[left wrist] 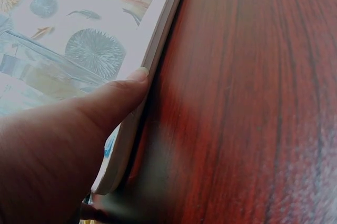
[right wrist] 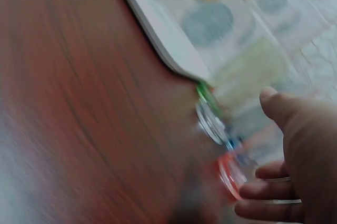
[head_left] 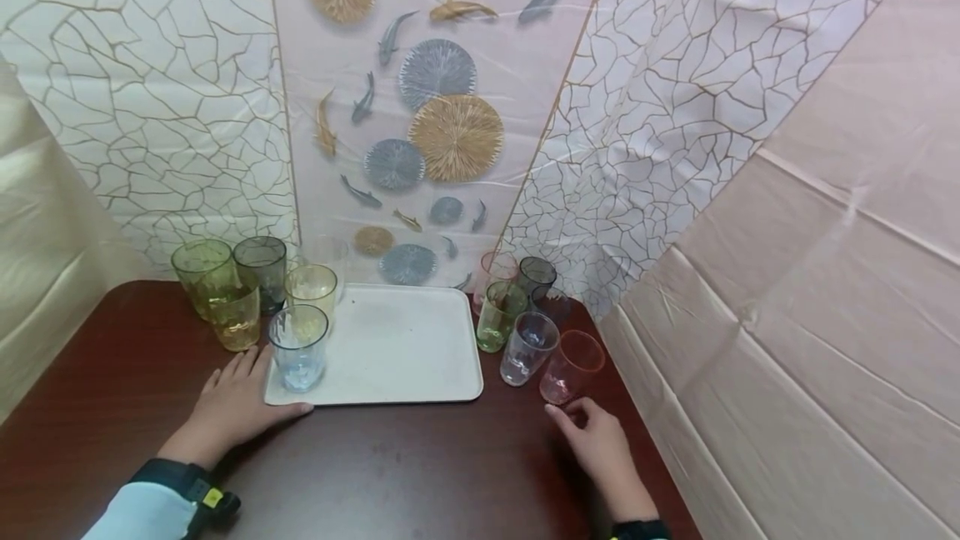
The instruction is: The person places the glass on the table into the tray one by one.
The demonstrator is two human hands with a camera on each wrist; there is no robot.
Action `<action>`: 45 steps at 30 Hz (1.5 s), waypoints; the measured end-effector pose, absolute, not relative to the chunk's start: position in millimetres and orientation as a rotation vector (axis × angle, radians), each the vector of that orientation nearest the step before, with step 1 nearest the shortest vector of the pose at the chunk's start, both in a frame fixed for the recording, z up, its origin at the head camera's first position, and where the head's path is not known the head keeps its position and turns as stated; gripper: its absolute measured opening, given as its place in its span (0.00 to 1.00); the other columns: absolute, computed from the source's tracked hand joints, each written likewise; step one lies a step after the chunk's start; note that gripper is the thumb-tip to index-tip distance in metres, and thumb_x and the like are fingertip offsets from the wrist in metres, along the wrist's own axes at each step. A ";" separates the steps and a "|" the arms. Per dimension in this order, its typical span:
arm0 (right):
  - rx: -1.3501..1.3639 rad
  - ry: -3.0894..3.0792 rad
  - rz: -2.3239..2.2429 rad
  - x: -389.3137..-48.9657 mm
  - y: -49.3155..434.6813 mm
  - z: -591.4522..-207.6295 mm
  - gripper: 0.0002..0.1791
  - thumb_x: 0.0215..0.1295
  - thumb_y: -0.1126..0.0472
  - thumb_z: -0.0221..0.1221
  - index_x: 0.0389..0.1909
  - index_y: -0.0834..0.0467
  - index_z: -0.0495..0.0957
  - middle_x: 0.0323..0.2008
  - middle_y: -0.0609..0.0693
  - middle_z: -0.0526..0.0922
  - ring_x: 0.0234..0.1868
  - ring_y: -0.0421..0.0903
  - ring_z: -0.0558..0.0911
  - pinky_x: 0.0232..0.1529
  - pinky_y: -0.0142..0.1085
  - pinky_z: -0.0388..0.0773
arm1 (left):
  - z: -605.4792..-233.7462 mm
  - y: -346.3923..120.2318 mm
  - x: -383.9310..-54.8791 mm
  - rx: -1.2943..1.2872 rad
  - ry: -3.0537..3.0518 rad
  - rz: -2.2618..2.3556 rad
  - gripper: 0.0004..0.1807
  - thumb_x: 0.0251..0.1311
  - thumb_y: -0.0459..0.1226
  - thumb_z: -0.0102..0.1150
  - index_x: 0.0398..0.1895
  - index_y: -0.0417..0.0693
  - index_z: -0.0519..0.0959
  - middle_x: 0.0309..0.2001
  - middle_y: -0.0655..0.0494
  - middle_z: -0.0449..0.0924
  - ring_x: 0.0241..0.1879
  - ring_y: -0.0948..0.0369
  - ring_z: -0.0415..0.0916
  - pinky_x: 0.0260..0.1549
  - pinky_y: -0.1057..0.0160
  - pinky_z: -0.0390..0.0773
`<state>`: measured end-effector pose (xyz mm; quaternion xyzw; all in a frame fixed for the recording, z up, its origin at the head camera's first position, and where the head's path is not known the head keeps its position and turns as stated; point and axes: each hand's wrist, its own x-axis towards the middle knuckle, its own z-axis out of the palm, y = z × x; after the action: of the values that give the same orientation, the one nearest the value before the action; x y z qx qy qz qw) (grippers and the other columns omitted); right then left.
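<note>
My left hand (head_left: 240, 398) lies at the left front corner of a white tray (head_left: 420, 357), fingers spread along its side. In the left wrist view the thumb (left wrist: 124, 95) touches the tray's rim. A light blue glass (head_left: 300, 361) stands upright on that corner, and behind it is a pale yellow glass (head_left: 311, 294). On the right, my right hand (head_left: 600, 444) is just in front of a pink glass (head_left: 567, 373), thumb and fingers apart around nothing. Whether a fingertip touches the glass cannot be told; the right wrist view is blurred.
Left of the tray stand a green glass (head_left: 198, 277), an amber glass (head_left: 237, 323) and a dark grey glass (head_left: 262, 269). Right of it are a green tumbler (head_left: 497, 327), a clear glass (head_left: 527, 352) and several others. Patterned cloth (head_left: 187, 107) hangs behind the brown table (head_left: 390, 473).
</note>
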<state>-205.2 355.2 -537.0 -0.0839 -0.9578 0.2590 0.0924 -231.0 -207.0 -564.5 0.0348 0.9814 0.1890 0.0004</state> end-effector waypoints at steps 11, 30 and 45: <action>-0.316 -2.506 1.323 -241.9 371.5 -540.9 0.60 0.58 0.41 0.74 0.80 0.60 0.50 0.71 0.65 0.66 0.69 0.62 0.69 0.69 0.59 0.68 | -565.9 -205.9 -230.9 0.105 3.072 0.587 0.79 0.44 0.83 0.56 0.80 0.26 0.51 0.74 0.16 0.49 0.69 0.22 0.49 0.64 0.20 0.50; -0.146 -2.225 1.581 -256.1 365.7 -545.7 0.53 0.55 0.52 0.78 0.78 0.55 0.58 0.67 0.62 0.74 0.66 0.58 0.75 0.67 0.55 0.72 | -568.7 -206.0 -231.7 0.091 3.052 0.606 0.80 0.43 0.83 0.56 0.80 0.26 0.50 0.74 0.16 0.48 0.70 0.23 0.47 0.65 0.20 0.47; 0.271 -2.213 1.563 -220.8 304.8 -512.2 0.46 0.53 0.69 0.77 0.71 0.62 0.64 0.59 0.58 0.80 0.57 0.52 0.81 0.54 0.27 0.80 | -570.0 -208.3 -234.1 0.113 3.063 0.605 0.79 0.44 0.82 0.57 0.80 0.26 0.50 0.74 0.17 0.48 0.70 0.23 0.47 0.65 0.21 0.48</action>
<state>-220.8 304.8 -512.2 0.0974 -0.7949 0.5615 0.2081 -234.1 -208.3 -570.0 0.0362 0.9804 0.1937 0.0086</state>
